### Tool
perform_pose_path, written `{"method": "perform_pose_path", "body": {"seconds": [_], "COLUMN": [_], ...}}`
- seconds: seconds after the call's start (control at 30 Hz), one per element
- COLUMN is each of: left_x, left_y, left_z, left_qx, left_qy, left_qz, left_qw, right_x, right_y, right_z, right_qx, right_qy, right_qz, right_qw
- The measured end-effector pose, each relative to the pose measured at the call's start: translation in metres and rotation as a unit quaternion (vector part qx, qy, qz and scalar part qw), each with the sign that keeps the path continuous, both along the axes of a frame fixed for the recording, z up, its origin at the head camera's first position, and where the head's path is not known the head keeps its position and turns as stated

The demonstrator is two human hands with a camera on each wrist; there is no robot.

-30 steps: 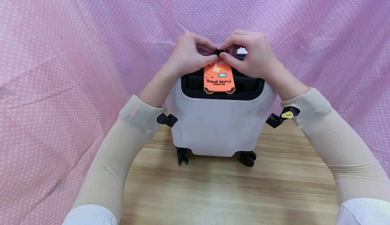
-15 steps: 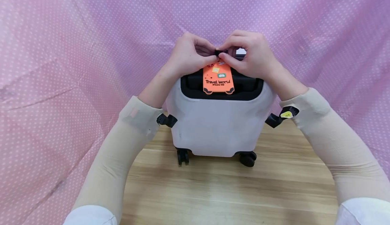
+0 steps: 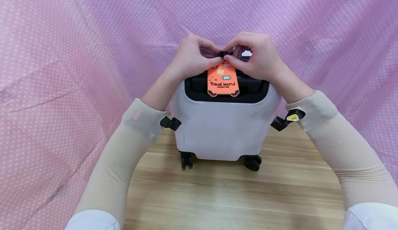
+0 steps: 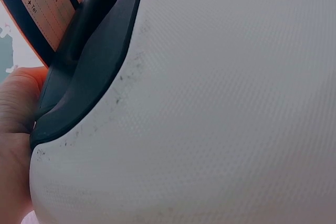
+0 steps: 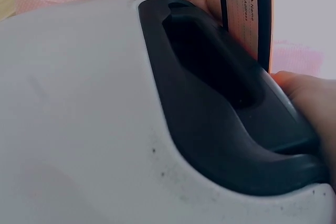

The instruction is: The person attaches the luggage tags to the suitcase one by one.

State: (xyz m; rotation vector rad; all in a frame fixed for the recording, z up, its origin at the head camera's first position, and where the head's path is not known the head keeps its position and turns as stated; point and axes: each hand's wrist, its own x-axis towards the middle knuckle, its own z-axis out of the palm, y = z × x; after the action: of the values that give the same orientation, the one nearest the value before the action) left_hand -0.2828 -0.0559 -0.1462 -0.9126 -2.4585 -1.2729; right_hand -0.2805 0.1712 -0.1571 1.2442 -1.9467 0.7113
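An orange luggage tag point(image 3: 222, 84) printed "Travel World" hangs in front of the black handle panel point(image 3: 258, 88) of a pale suitcase point(image 3: 220, 129). At the tag's top, the left hand point(image 3: 194, 57) pinches a small black strap point(image 3: 222, 54) between thumb and fingers. From the other side the right hand point(image 3: 259, 55) pinches the same strap, its fingertips meeting those of the left. Fingers hide most of the strap, so its fastening cannot be made out. Both wrist views show the tag's back point(image 4: 47, 11) with name and address lines, facing the suitcase.
The suitcase stands upright on black wheels point(image 3: 252, 162) on a wood-grain surface point(image 3: 217, 195). Pink dotted cloth point(image 3: 140, 22) hangs behind and along the sides. Black wrist cameras point(image 3: 170, 122) sit close to the suitcase's sides.
Both hands keep their pinch at the strap, with only tiny finger shifts. The tag has moved very slightly left and down.
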Motion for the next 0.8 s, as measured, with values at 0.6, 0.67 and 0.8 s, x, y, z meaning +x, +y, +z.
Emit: {"method": "perform_pose_path", "body": {"seconds": [0.6,0.67,0.8], "left_x": [-0.0032,-0.0032,-0.0029], "left_y": [-0.0020,-0.0024,-0.0025], "left_z": [-0.0020,-0.0019,-0.0018], "left_qx": [-0.005,-0.004,-0.006], "left_qy": [0.016,0.017,0.015], "left_qz": [0.000,0.001,0.002], "left_qw": [0.9999,0.9998,0.9999], "right_x": [0.0013,0.0013,0.0016], "right_y": [-0.0010,-0.0014,-0.0021], "right_z": [0.0009,0.0009,0.0006], "right_qx": [0.025,0.023,0.020], "right_qy": [0.001,0.001,-0.002], "right_qz": [-0.036,-0.038,-0.040], "right_qw": [0.9990,0.9990,0.9990]}}
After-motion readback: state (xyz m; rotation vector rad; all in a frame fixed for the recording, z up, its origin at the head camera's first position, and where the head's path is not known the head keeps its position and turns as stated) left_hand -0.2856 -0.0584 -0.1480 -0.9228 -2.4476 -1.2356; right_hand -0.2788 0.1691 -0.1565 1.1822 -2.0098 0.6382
